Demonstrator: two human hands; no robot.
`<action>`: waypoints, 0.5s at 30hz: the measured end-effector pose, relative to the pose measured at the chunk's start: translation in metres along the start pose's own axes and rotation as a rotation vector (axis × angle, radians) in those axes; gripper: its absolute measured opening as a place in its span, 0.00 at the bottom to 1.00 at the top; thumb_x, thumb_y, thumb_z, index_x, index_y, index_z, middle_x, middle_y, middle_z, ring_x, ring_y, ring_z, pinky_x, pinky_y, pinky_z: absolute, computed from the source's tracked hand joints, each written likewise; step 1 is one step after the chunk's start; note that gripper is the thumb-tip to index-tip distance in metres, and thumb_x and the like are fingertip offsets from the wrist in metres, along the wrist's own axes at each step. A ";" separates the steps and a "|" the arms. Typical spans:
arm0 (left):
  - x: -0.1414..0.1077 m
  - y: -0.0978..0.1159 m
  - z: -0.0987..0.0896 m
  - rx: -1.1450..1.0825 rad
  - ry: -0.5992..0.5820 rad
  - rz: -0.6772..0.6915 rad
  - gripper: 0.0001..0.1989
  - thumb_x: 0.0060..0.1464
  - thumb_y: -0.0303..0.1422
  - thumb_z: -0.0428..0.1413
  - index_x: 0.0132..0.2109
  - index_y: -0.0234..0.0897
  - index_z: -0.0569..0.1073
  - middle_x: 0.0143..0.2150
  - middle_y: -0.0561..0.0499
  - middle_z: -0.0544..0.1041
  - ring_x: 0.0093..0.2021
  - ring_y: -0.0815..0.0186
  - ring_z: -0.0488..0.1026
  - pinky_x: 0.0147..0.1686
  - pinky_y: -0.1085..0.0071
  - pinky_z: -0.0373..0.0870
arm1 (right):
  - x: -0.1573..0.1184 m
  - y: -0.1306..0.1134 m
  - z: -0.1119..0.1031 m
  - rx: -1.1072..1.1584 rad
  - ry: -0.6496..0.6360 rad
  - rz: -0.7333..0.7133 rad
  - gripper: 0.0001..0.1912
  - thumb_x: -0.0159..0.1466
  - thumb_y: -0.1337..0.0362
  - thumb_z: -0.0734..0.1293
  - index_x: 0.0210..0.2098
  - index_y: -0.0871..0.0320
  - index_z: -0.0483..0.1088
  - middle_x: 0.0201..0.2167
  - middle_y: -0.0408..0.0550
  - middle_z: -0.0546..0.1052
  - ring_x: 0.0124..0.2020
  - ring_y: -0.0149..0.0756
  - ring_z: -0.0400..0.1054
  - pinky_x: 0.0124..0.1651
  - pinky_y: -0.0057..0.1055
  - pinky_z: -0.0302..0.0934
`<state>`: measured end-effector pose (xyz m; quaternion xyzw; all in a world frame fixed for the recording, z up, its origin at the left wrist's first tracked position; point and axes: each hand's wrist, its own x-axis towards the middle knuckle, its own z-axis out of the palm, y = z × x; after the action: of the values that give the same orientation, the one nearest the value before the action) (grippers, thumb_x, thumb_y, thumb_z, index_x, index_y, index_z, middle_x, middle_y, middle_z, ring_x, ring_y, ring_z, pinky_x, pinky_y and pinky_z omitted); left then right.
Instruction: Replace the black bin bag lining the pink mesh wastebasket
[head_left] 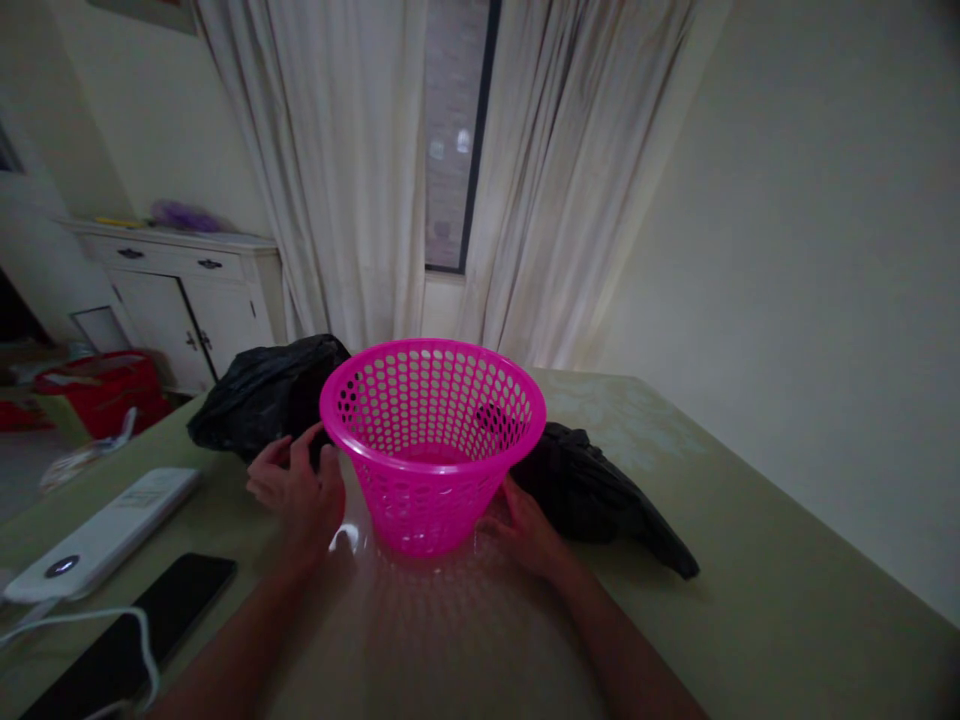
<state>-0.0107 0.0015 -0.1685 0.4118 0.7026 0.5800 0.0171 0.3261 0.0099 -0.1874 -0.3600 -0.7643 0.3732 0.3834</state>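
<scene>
A bright pink plastic basket [431, 500] with round holes in its wall stands upright on the table before me. To its left is my left hand [304, 490], its fingers apart and loosely curled, with nothing in them. My right hand [521, 530] is at the lower right side of the basket, fingers stretched towards its base; whether they touch it I cannot tell. A bunched black plastic bag [262, 395] lies behind my left hand. Another black plastic bag [600, 490] spreads out behind and to the right of my right hand.
On the table's [750, 600] left side lie a white power bank [105, 535], a black phone [142, 630] and a white cable [146, 640]. Beyond are a white cabinet [217, 320], a red bag [112, 395] on the floor, and curtains [360, 180]. A wall [810, 250] runs along the right.
</scene>
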 end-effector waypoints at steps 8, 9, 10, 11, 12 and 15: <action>0.020 -0.012 -0.022 0.081 0.124 -0.075 0.42 0.66 0.43 0.60 0.79 0.31 0.61 0.86 0.23 0.27 0.83 0.19 0.37 0.78 0.27 0.33 | 0.001 -0.005 0.001 0.057 -0.029 0.017 0.45 0.70 0.41 0.76 0.79 0.49 0.62 0.75 0.58 0.72 0.72 0.55 0.72 0.79 0.58 0.62; 0.025 -0.017 -0.026 0.077 0.136 -0.081 0.41 0.67 0.44 0.59 0.79 0.31 0.59 0.87 0.24 0.26 0.83 0.19 0.37 0.78 0.27 0.32 | 0.001 -0.005 0.000 0.053 -0.029 0.015 0.44 0.71 0.42 0.76 0.79 0.49 0.62 0.75 0.58 0.73 0.73 0.55 0.72 0.79 0.58 0.61; 0.031 -0.022 -0.030 0.079 0.133 -0.090 0.40 0.68 0.45 0.58 0.78 0.31 0.59 0.87 0.24 0.28 0.84 0.19 0.37 0.78 0.27 0.31 | 0.001 -0.005 0.000 0.042 -0.028 0.013 0.44 0.71 0.43 0.76 0.79 0.50 0.62 0.75 0.57 0.73 0.73 0.55 0.71 0.79 0.59 0.60; 0.037 -0.027 -0.033 0.089 0.119 -0.104 0.39 0.69 0.46 0.57 0.77 0.30 0.59 0.87 0.23 0.33 0.84 0.20 0.37 0.78 0.28 0.32 | 0.001 -0.005 0.000 0.029 -0.025 0.011 0.44 0.71 0.43 0.76 0.79 0.50 0.62 0.75 0.57 0.73 0.74 0.55 0.71 0.80 0.59 0.59; 0.043 -0.032 -0.035 0.105 0.101 -0.132 0.37 0.69 0.45 0.56 0.76 0.29 0.61 0.86 0.22 0.42 0.84 0.22 0.40 0.79 0.28 0.33 | 0.001 -0.005 0.000 0.023 -0.024 0.012 0.43 0.71 0.44 0.76 0.79 0.50 0.62 0.75 0.57 0.73 0.74 0.55 0.70 0.80 0.59 0.59; 0.059 -0.042 -0.036 0.127 0.088 -0.281 0.35 0.64 0.40 0.61 0.72 0.28 0.65 0.72 0.26 0.73 0.76 0.32 0.67 0.78 0.34 0.52 | 0.002 -0.005 0.001 0.043 -0.024 0.018 0.42 0.71 0.45 0.77 0.77 0.50 0.63 0.74 0.57 0.74 0.72 0.54 0.72 0.79 0.59 0.62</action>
<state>-0.0913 0.0087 -0.1643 0.2839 0.7887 0.5438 0.0411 0.3234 0.0087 -0.1827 -0.3543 -0.7573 0.3972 0.3785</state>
